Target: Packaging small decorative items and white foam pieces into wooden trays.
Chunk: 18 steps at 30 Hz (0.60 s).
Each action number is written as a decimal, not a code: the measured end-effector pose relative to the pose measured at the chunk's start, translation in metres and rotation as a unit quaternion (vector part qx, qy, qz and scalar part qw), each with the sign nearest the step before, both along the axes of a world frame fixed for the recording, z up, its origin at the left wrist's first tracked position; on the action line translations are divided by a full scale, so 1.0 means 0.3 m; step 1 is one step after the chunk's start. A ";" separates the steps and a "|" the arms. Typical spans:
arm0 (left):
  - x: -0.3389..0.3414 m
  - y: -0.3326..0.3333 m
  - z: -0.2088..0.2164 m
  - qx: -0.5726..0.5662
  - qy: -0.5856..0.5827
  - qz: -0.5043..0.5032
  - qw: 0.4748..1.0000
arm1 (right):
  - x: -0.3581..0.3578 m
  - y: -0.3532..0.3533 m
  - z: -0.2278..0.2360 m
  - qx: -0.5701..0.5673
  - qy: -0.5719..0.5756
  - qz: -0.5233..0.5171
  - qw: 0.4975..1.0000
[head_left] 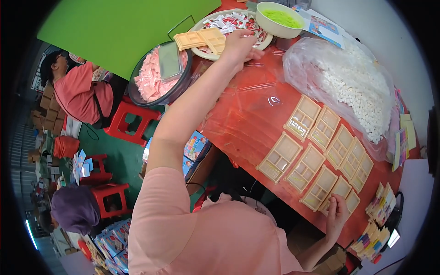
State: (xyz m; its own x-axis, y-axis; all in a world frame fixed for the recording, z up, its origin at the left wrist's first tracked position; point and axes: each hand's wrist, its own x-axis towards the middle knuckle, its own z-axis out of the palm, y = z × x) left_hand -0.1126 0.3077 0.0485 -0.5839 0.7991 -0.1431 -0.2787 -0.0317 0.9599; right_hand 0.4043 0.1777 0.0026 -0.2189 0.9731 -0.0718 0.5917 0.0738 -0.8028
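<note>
My left hand reaches over a cream basin of small red-and-white wrapped packets. Its thumb stands apart from the fingers, and I see nothing held. Beside the wrist, beige compartment trays rest across the basin's rim. My right hand is at the table's near edge, over the closest of several beige trays laid out in rows. Its fingers are curled together; anything between them is too small to make out. Some laid-out trays show pale green and clear bits in their compartments.
A dark tub of pink packets holds a greyish-green rectangular container. A white bowl contains bright green strands. A clear bag of small white pieces lies at right. Two people are at left near red stools.
</note>
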 end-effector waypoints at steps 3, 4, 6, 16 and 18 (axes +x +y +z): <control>-0.125 -0.146 -0.050 -0.031 0.226 0.029 0.973 | -0.044 0.004 -0.002 0.011 -0.014 0.044 0.999; -0.158 -0.184 -0.053 -0.033 0.224 0.034 0.974 | -0.048 0.008 -0.003 0.015 -0.022 0.057 0.998; -0.247 -0.304 -0.047 -0.090 0.505 0.042 0.857 | -0.054 0.006 0.004 0.020 -0.014 0.063 0.998; -0.773 -0.834 -0.165 -0.439 0.520 0.019 0.733 | -0.035 -0.009 -0.042 0.048 -0.069 0.081 0.993; -0.790 -0.812 -0.185 -0.448 0.483 -0.023 0.752 | -0.054 -0.005 -0.050 0.040 -0.071 0.087 0.993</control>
